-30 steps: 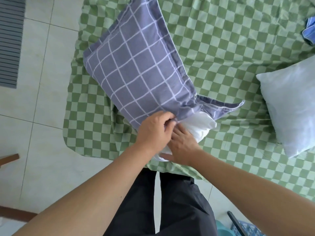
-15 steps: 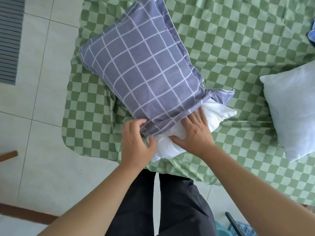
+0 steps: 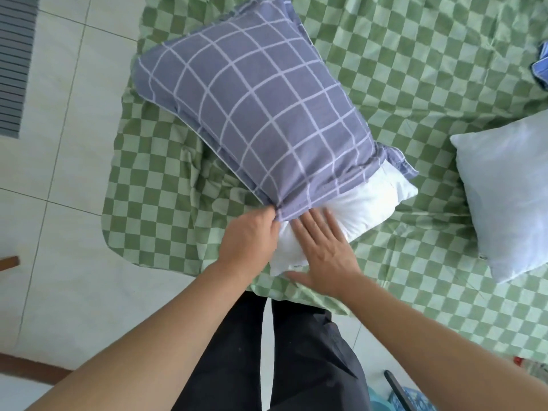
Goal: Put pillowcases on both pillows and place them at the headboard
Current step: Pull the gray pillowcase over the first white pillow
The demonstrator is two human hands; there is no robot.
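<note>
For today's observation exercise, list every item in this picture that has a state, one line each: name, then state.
purple checked pillowcase: most of the way on, opening bunched
first pillow: white end sticking out of the case
second pillow: bare, lying on the bed
green checked sheet: spread, wrinkled beside the pillow
left hand: pinching the pillowcase edge
right hand: flat, pressing the first pillow
</note>
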